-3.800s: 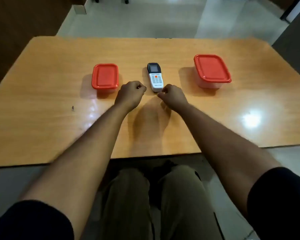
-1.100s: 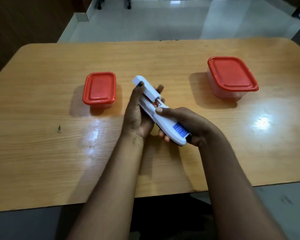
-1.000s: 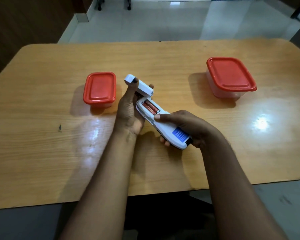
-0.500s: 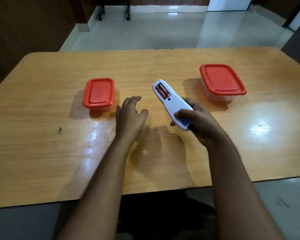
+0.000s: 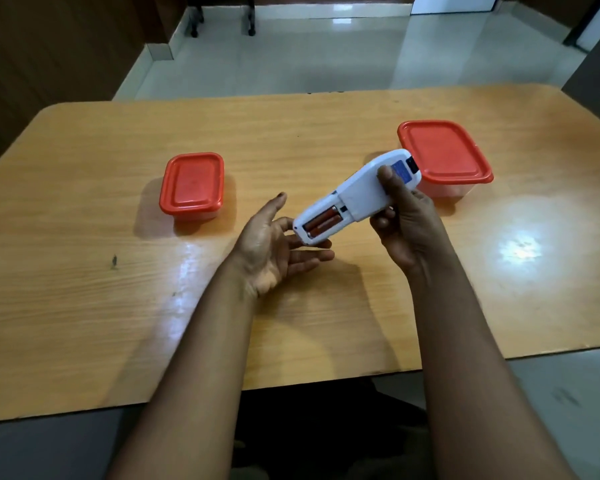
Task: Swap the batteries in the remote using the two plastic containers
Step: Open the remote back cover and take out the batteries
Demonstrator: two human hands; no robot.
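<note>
Above table centre | right hand (image 5: 407,230) grips light, rigid remote (image 5: 357,197) by its body | left hand (image 5: 274,247) flat, cupped beneath | batteries (image 5: 323,221) small, likely to roll

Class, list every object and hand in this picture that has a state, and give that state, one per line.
Remote: held off the table, back up, battery cover off.
Batteries: two, seated in the compartment.
Small box: lid on.
Large box: lid on.
Left hand: open, palm up under the remote's end.
Right hand: gripping the remote.

White remote (image 5: 357,197) with 2 red-brown batteries (image 5: 323,221), red lids on both containers (image 5: 191,181) (image 5: 442,150), orange wood-grain table (image 5: 84,289)
</note>
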